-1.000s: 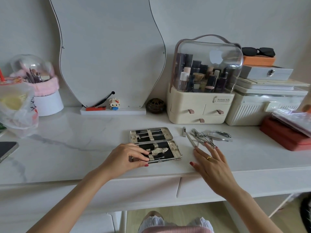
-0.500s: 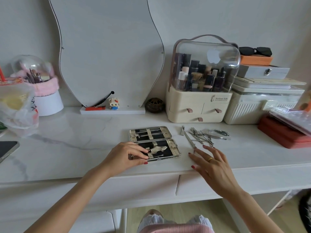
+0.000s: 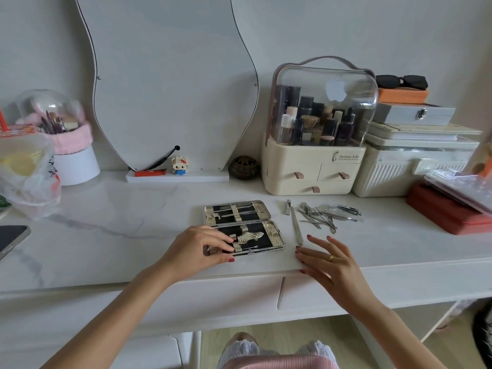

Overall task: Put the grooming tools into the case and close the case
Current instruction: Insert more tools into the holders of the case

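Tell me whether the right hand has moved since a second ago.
Yes. The right hand has drawn back toward the table edge, away from the loose tools; its fingertips now sit short of the nail file.

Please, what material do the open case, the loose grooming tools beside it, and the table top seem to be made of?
Open case: likely a shiny metal frame, judging by its bright rim; matte black lining, maybe leatherette; gold textured straps.
Loose grooming tools: polished steel, judging by their silver gleam.
Table top: white with grey veins and a soft sheen, so marble or a marble-look surface; I cannot tell which.
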